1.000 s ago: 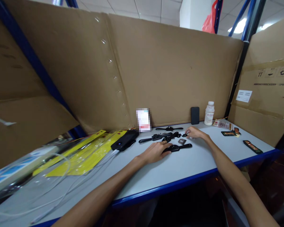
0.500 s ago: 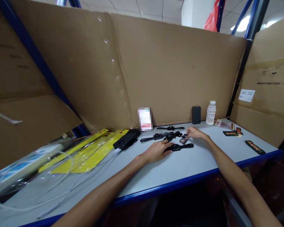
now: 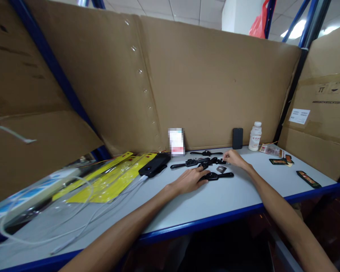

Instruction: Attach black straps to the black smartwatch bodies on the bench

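Observation:
Several black spokeshaves lie together in the middle of the table. My left hand [image 3: 189,180] rests palm down over the near ones, fingers stretched out. Its fingertips touch a slanted spokeshave [image 3: 204,165], and its thumb side covers the left handle of the front spokeshave [image 3: 214,176]. Just right of these, my right hand [image 3: 232,157] pinches at a small black part [image 3: 221,161], whose exact kind is too small to make out. A square grey metal plate [image 3: 221,169] lies loose below its fingertips. Farther back are a left spokeshave [image 3: 190,163] and a rear spokeshave [image 3: 206,153].
Yellow-backed clear packages [image 3: 110,181], a black device [image 3: 154,165] with white cables and a power strip [image 3: 31,192] take up the left side. A phone [image 3: 237,138], a white bottle [image 3: 255,136] and small dark packets [image 3: 308,179] stand or lie right. Cardboard walls [image 3: 204,83] enclose the table.
My right hand has drawn slightly back from the grey plate, which now shows fully on the table. My left hand stays over the spokeshaves. The whole view has shifted a little.

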The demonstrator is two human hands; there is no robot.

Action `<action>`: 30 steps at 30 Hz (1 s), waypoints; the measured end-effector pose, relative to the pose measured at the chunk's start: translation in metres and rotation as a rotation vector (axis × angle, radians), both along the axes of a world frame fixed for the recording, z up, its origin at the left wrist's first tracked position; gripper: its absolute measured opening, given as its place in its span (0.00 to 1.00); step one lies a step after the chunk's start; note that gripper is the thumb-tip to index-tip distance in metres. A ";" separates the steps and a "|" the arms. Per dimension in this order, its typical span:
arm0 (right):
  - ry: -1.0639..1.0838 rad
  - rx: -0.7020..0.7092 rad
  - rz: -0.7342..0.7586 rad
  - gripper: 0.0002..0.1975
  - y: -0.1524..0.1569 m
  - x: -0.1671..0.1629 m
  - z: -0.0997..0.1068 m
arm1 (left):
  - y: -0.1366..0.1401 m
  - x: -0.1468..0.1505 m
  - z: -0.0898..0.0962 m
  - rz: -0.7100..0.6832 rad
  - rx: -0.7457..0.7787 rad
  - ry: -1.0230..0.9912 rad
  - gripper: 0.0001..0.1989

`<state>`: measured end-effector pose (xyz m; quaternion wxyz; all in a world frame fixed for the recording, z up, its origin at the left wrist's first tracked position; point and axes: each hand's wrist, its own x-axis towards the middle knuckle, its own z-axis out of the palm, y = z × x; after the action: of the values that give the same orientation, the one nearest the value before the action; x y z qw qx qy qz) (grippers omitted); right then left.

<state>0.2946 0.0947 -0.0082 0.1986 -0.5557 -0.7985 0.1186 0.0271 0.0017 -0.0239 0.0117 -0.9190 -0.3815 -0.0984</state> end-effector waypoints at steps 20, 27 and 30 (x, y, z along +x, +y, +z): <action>-0.162 -0.130 0.134 0.12 -0.025 -0.019 0.004 | 0.002 -0.005 0.007 -0.009 -0.091 -0.071 0.19; 0.223 -0.100 0.266 0.05 -0.031 -0.025 0.016 | 0.005 -0.012 0.009 -0.041 -0.083 -0.055 0.17; 0.328 -0.328 0.372 0.06 -0.034 -0.032 0.012 | 0.006 -0.011 0.008 -0.053 -0.055 -0.040 0.18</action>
<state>0.2623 0.0603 0.0034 0.2075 -0.3978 -0.8140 0.3689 0.0156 0.0072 -0.0163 -0.0237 -0.9266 -0.3597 -0.1068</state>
